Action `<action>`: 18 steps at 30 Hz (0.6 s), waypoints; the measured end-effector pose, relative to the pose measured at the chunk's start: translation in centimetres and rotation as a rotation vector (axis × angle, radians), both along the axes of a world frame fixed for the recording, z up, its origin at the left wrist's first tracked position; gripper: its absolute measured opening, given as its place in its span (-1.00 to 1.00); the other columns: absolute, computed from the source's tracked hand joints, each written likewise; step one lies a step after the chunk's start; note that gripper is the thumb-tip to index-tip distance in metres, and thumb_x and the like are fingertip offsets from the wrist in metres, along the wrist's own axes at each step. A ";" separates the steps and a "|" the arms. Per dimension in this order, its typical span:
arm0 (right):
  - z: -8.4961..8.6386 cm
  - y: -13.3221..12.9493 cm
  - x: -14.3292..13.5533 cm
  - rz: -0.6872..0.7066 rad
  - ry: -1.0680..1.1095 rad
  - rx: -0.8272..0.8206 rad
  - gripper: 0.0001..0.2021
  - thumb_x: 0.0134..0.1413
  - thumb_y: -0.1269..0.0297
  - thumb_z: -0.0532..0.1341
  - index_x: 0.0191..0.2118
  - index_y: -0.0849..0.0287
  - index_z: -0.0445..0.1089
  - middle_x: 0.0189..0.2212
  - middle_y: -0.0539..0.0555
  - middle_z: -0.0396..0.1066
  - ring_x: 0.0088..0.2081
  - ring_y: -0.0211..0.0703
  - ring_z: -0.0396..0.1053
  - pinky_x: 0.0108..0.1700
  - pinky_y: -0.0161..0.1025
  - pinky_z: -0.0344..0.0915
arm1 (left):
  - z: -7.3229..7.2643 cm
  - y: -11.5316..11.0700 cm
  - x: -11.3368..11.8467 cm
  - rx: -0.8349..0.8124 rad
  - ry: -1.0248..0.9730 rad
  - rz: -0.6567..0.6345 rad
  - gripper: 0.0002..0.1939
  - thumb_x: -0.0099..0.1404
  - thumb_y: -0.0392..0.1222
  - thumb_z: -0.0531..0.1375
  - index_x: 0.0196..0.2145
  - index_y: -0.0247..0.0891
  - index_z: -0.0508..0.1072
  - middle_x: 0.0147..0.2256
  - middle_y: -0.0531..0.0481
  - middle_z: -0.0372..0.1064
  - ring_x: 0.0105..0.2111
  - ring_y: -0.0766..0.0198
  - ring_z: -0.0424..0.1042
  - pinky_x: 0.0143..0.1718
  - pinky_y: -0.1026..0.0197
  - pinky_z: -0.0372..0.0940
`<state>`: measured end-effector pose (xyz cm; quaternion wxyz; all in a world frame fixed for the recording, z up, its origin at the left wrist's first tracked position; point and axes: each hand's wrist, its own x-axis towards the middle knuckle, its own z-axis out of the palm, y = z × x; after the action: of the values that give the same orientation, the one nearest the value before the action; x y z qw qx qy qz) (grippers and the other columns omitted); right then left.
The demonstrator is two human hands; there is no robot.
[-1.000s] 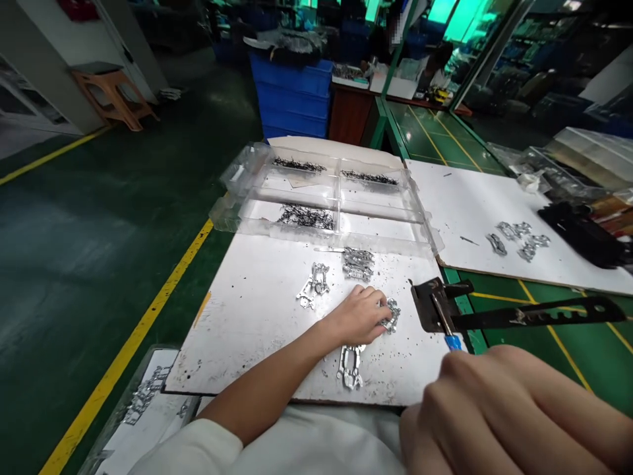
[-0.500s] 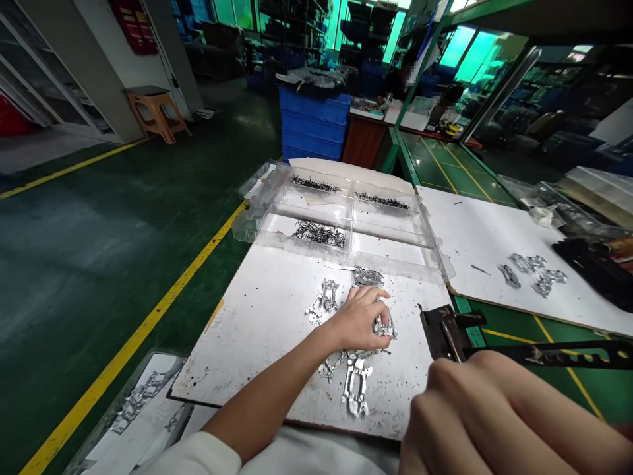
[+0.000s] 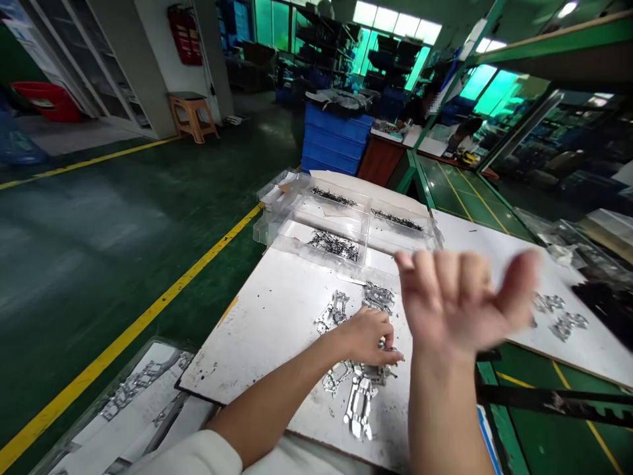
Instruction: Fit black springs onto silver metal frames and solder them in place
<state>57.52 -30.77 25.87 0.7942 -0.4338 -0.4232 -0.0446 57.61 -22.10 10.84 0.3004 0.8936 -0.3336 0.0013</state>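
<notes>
Head view: from where I stand, I see 2 bare hands of 1 person. The L hand [image 3: 366, 338], approx. centre of the frame, is half curled, w/ bent fingers over silvery metal pcs [image 3: 380, 375]; I cannot tell if it grips one or only touches. The R hand [image 3: 448, 307], right of centre, is raised and blurred, palm to the camera, thumb well apart, fingers partly bent; the grip is loose and nothing is seen in it.

The metal pcs are on the white board [image 3: 277, 316]: 1 long frame [image 3: 359, 406] at lower centre, 1 smaller pc [image 3: 336, 377] at its upper left, and a few under/beside the L hand. Further up are 1 small group [image 3: 333, 311] and 1 pile [image 3: 378, 297]; exact no. is not clear. On the 2nd board [image 3: 499, 247], at right, are a few more pcs [image 3: 568, 325], partly behind the R hand.

Above centre is 1 clear tray [image 3: 324, 224] w/ 3 heaps of thin black bits [image 3: 333, 244], too many to count. Lower left has 1 box [image 3: 143, 396] w/ more metal pcs. Lower right: 1 dark toothed bar [image 3: 554, 400]. Upper part: 1 stack of blue crates [image 3: 336, 142], 1 orange stool [image 3: 194, 119], 1 red basin [image 3: 52, 102], and at least 1 other person [image 3: 420, 109] at a far bench.
</notes>
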 end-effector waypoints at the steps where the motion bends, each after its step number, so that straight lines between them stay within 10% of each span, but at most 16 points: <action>1: -0.5 0.6 2.7 -0.125 -0.039 -0.104 -0.46 0.31 -0.07 0.09 -0.66 0.08 0.19 -0.73 -0.12 0.08 -0.64 -0.29 0.14 -0.18 -0.13 0.38 | -0.1 0.0 0.1 -0.016 0.011 -0.005 -0.63 0.26 0.17 0.23 -0.34 -0.23 0.50 -0.22 -0.04 0.39 -0.08 0.11 0.37 0.06 0.07 0.17; 7: -6.4 5.5 16.5 -0.545 -0.315 -1.462 -0.75 0.23 0.37 0.11 -0.05 0.19 0.46 -0.19 0.12 0.52 -0.22 -0.16 0.44 -0.15 -0.25 0.32 | -1.5 -0.4 0.2 -0.016 0.028 -0.054 -0.51 0.18 0.30 0.24 -0.44 -0.22 0.57 -0.29 -0.10 0.42 -0.07 0.03 0.37 0.06 0.01 0.13; 12: -10.4 8.3 19.2 -0.502 -0.459 -1.681 -0.74 0.00 0.53 0.19 -0.18 0.20 0.53 -0.08 0.22 0.49 -0.14 0.00 0.44 -0.16 -0.24 0.28 | -2.7 -0.6 0.0 -0.002 -0.103 -0.114 -0.48 0.12 0.35 0.25 -0.42 -0.21 0.59 -0.20 -0.12 0.49 0.01 -0.05 0.35 0.09 -0.01 0.14; 18: -11.1 8.9 20.2 -0.519 -0.506 -1.712 -0.80 -0.08 0.53 0.24 -0.28 0.18 0.49 -0.11 0.20 0.48 -0.16 0.00 0.42 -0.25 -0.25 0.23 | -1.9 -0.6 -0.1 -0.028 -0.065 -0.042 -0.45 0.15 0.31 0.25 -0.20 -0.25 0.58 0.04 -0.25 0.42 0.11 -0.20 0.30 0.13 -0.13 0.15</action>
<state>77.67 -21.86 14.80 0.0528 -0.9304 -0.3625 0.0134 57.55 -22.71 8.90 0.3020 0.8814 -0.3620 0.0287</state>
